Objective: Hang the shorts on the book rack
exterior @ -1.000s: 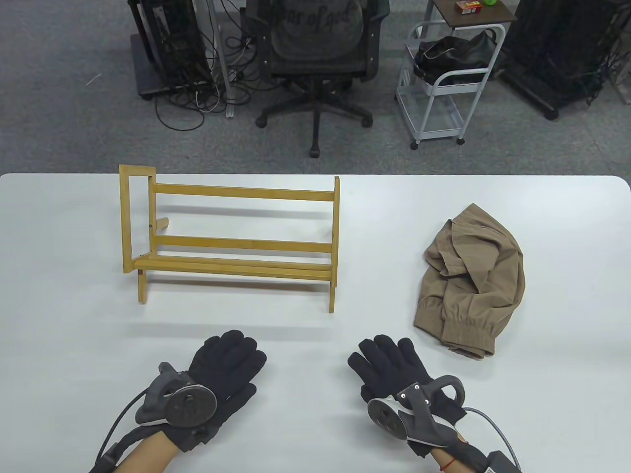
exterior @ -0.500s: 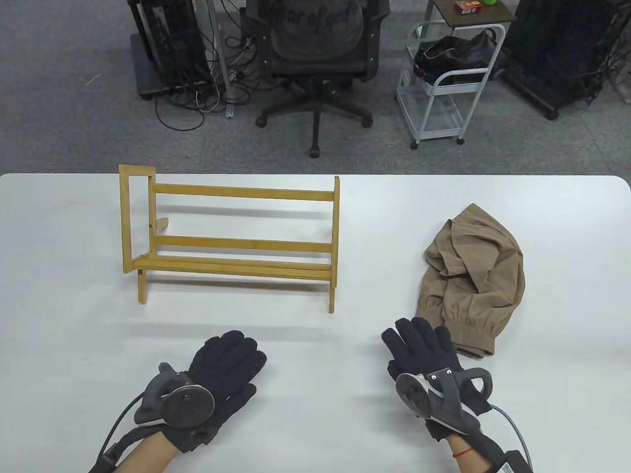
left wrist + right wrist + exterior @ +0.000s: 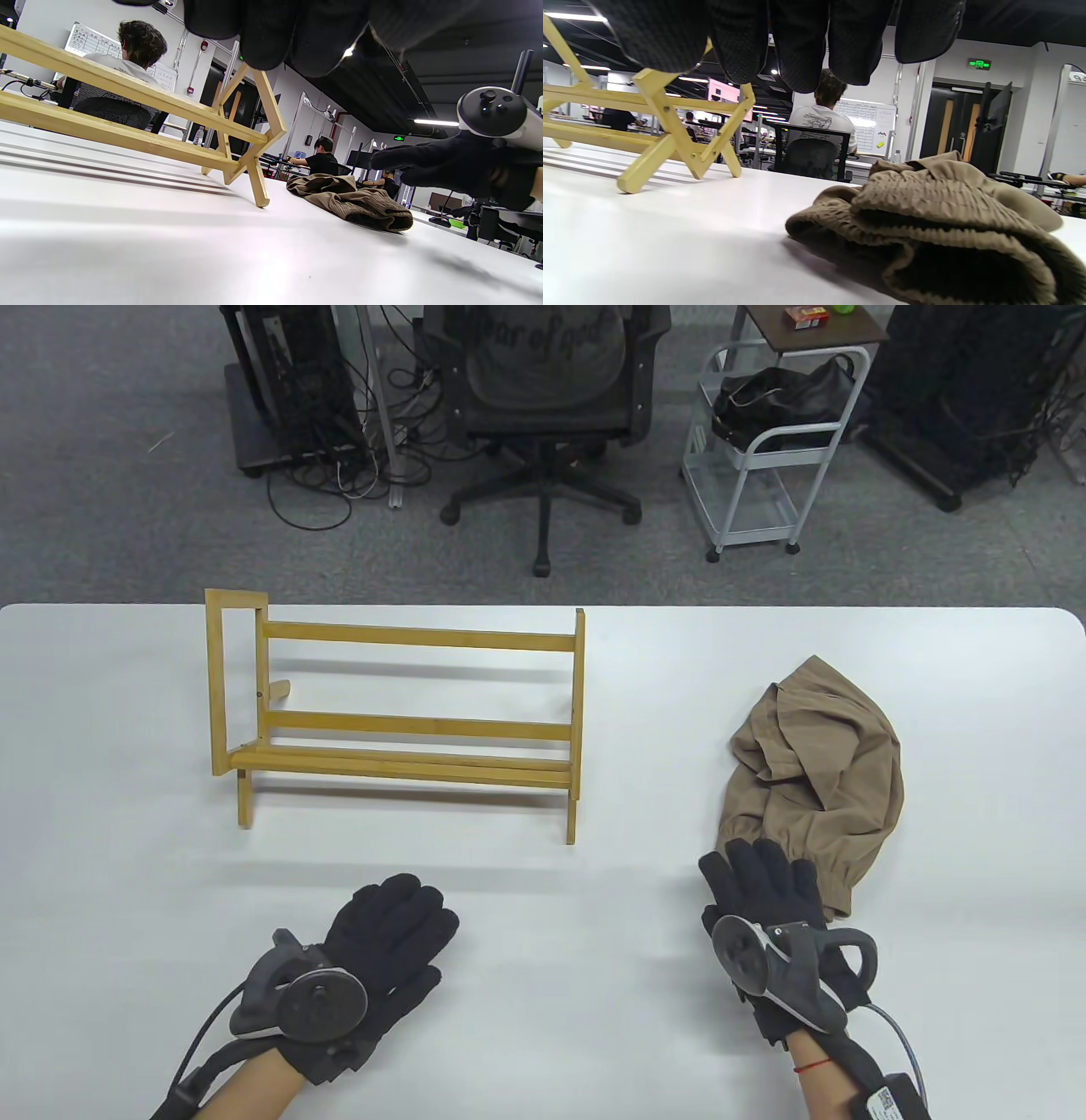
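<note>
Crumpled tan shorts [image 3: 814, 768] lie on the white table [image 3: 102, 831] at the right; they also show in the right wrist view [image 3: 946, 224] and the left wrist view [image 3: 352, 203]. A wooden book rack [image 3: 399, 712] stands left of centre. My right hand [image 3: 764, 886] is open, held above the table with its fingertips over the near waistband of the shorts, holding nothing. My left hand [image 3: 390, 925] rests flat and open on the table in front of the rack, empty.
Beyond the table's far edge stand an office chair [image 3: 543, 381], a white trolley [image 3: 764, 449] with a black bag, and equipment racks with cables. The rack's leg [image 3: 649, 165] stands left of the shorts in the right wrist view.
My right hand has moved forward and to the right, from the table's near middle to the near edge of the shorts. My left hand has stayed still.
</note>
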Tool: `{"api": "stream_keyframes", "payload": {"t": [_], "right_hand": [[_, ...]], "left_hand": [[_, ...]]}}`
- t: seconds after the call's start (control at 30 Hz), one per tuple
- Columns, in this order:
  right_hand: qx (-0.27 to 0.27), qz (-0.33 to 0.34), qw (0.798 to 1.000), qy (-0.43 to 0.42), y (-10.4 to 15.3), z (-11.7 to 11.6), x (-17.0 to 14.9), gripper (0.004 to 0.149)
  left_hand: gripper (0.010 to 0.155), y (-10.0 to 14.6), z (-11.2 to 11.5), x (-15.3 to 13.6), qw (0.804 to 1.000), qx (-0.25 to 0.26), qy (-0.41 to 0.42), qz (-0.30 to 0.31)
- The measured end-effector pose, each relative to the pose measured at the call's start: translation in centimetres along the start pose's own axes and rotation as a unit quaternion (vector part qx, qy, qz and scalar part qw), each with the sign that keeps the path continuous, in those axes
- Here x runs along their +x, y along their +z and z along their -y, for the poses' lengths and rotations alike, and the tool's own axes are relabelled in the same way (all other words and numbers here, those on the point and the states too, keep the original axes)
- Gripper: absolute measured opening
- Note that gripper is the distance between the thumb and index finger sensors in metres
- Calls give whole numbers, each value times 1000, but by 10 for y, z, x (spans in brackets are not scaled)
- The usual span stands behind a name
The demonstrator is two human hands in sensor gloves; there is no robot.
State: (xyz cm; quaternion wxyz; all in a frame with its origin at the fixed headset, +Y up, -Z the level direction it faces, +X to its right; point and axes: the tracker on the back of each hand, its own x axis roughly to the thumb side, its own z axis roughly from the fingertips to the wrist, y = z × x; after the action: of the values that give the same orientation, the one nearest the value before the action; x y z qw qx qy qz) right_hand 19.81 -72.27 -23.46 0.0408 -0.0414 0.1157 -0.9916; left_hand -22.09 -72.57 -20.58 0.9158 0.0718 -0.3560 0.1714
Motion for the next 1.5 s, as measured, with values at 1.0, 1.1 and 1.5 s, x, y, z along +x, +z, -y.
{"api": "stream_keyframes", "payload": {"t": [1.0,1.1,1.5], "right_hand": [[190,-125,973,49,-49,-75,-51,62],[212,-133,968,27,-53,-80,-54,60],[226,-168,958,64,-87,-75,-45,59]], "left_hand": [[59,-5,2,-13,1000,8,9,-2],[59,-5,2,-15,1000,10,10,-1],[59,-3,1,-16,1000,14,14,-3]]}}
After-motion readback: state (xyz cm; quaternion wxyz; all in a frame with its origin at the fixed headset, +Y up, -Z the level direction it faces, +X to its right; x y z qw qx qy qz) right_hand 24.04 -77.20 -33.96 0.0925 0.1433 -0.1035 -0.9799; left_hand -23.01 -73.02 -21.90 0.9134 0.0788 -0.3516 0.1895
